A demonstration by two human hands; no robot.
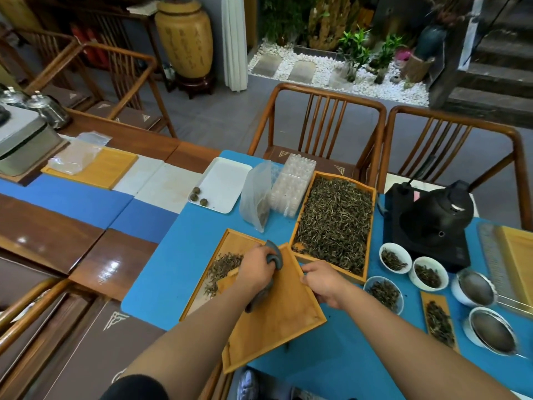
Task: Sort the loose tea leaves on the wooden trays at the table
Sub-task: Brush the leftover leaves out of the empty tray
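My left hand [255, 268] grips a dark grey curved tool [274, 256] over a tilted, bare wooden tray [277, 321]. My right hand [321, 280] holds that tray by its right rim. Under it lies a second wooden tray [230, 241] with a small heap of loose tea leaves [220, 269] at its left. A large wooden tray [372, 226] behind is full of tea leaves [334, 220].
Three white bowls [395, 256] of tea, a small wooden dish [438, 321] of leaves and two strainers [490, 332] sit at the right. A black kettle on its base [432, 220], a plastic bag [256, 194], a clear blister tray [291, 186] and a white tray [225, 183] stand behind. Chairs [317, 116] line the far edge.
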